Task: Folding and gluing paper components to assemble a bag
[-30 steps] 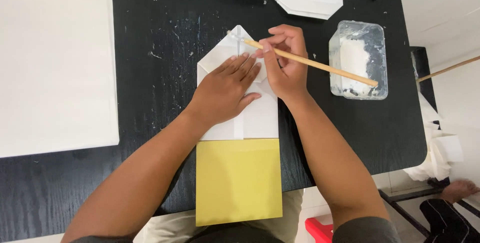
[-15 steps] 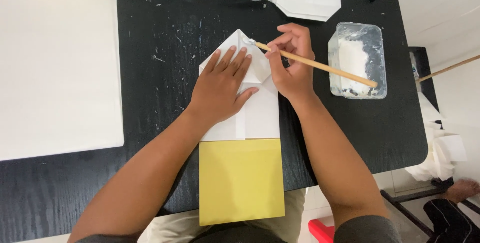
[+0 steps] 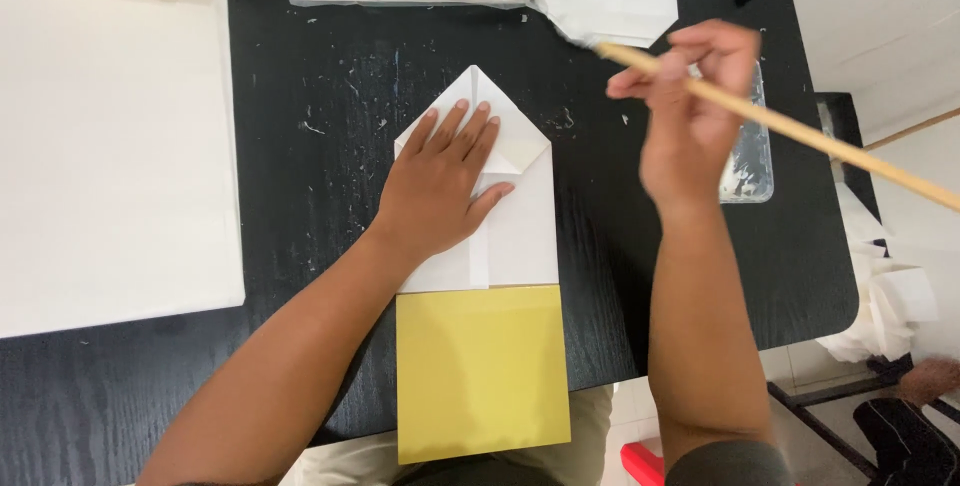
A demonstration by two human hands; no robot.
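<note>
Desk (image 3: 320, 66): black, woodgrain, flecked with white specks. Folded paper (image 3: 520, 226): white. Card (image 3: 482, 371) under it: mustard yellow. Stick (image 3: 800, 131): pale tan. Large sheet (image 3: 110, 146) at left: off-white.

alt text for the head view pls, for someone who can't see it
The left hand presses flat on a white folded paper with a pointed top, on a black table. The right hand holds a thin wooden stick raised above a clear tray. A yellow sheet lies below the paper.

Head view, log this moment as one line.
left hand: flat on folded white paper | right hand: raised, gripping wooden stick | yellow sheet: under paper, at table edge
</note>
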